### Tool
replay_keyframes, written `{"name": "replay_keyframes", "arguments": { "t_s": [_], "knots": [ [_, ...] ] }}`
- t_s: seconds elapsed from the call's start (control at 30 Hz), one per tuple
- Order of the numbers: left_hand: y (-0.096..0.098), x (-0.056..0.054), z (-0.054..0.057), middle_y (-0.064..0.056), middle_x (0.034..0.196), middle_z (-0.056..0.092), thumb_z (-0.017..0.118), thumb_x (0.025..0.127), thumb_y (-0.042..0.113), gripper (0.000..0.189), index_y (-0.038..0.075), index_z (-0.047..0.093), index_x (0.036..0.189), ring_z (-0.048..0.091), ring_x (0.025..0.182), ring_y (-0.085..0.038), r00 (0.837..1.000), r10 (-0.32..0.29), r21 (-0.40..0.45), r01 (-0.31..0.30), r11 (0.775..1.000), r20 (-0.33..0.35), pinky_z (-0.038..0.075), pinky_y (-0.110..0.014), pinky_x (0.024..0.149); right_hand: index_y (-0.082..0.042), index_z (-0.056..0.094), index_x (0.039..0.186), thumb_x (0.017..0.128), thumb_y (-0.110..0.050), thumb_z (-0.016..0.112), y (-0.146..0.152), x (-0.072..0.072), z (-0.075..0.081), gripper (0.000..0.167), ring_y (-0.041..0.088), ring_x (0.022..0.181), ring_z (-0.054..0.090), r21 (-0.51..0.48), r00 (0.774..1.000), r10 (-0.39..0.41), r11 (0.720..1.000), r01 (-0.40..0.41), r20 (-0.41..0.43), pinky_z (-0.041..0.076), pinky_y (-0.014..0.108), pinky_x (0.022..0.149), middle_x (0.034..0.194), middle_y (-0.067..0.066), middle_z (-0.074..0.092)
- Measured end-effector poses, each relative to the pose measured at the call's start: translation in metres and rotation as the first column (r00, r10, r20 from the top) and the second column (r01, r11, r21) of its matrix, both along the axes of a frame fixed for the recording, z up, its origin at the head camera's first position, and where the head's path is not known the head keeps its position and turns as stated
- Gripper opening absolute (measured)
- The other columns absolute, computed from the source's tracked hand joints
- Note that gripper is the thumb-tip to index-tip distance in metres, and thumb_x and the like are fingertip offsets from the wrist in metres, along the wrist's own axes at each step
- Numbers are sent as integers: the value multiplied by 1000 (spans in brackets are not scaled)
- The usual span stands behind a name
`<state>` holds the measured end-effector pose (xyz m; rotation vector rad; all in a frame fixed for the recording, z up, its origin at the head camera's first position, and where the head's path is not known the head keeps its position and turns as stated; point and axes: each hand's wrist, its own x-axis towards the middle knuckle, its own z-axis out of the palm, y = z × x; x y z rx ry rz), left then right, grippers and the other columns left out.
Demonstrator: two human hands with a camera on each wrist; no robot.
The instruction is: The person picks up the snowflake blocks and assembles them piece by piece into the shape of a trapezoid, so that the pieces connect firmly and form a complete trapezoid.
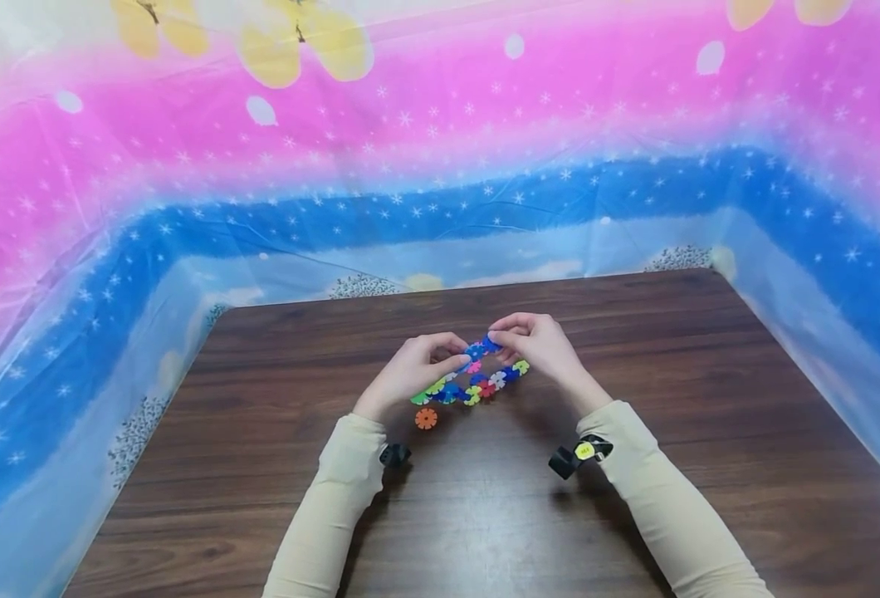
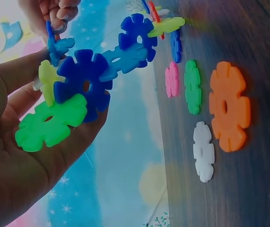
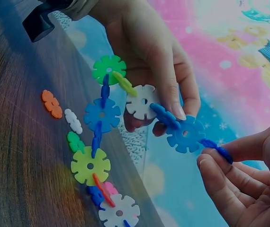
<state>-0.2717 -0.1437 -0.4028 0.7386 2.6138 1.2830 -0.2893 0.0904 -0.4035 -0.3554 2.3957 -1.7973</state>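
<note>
Both hands hold up a chain of slotted plastic snowflake discs, linked edge to edge in green, yellow, white, red and shades of blue. My left hand (image 1: 410,367) pinches a blue disc (image 3: 163,116) of the chain between thumb and fingers. Beside it in the right wrist view are a white disc (image 3: 135,106) and a lighter blue disc (image 3: 194,135). My right hand (image 3: 251,177) pinches a dark blue disc (image 3: 218,150) whose edge meets that lighter blue one. The rest of the chain hangs below the hands in a curve, with a yellow-green disc (image 3: 83,172) in it.
Loose discs lie on the brown wooden table (image 1: 261,465): an orange disc (image 2: 239,106), a white disc (image 2: 203,163), a green disc (image 2: 193,99), a pink disc (image 2: 172,79) and a blue one. A patterned pink and blue cloth (image 1: 440,166) hangs behind the table.
</note>
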Motion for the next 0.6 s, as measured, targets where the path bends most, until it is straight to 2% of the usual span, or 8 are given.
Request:
{"name": "replay_keyframes", "arguments": {
  "t_s": [0.2, 0.4, 0.6],
  "knots": [
    [1, -2, -5, -4, 102, 71, 60, 103, 27, 21, 13, 69, 116, 68, 94, -29, 1000, -16, 24, 16, 1000, -20, 57, -34, 78, 2, 68, 113, 98, -21, 68, 0, -1, 1, 28, 29, 74, 71, 14, 1000, 17, 1000, -17, 21, 58, 54, 82, 91, 22, 72],
    [6, -2, -7, -12, 105, 72, 59, 104, 24, 19, 13, 70, 113, 69, 96, -32, 998, -26, 66, 30, 997, -54, 57, -37, 79, 6, 68, 114, 99, -19, 67, 0, -1, 4, 28, 39, 80, 71, 17, 999, 40, 999, -41, 33, 59, 50, 79, 93, 26, 72],
    [10, 0, -7, -14, 102, 72, 59, 104, 23, 18, 12, 72, 111, 70, 93, -32, 998, -1, 95, 8, 995, -66, 57, -37, 77, 6, 66, 115, 99, -18, 67, 3, 0, -1, 29, 38, 79, 71, -7, 999, 6, 1000, -6, 48, 60, 46, 76, 92, 27, 71]
  ]
}}
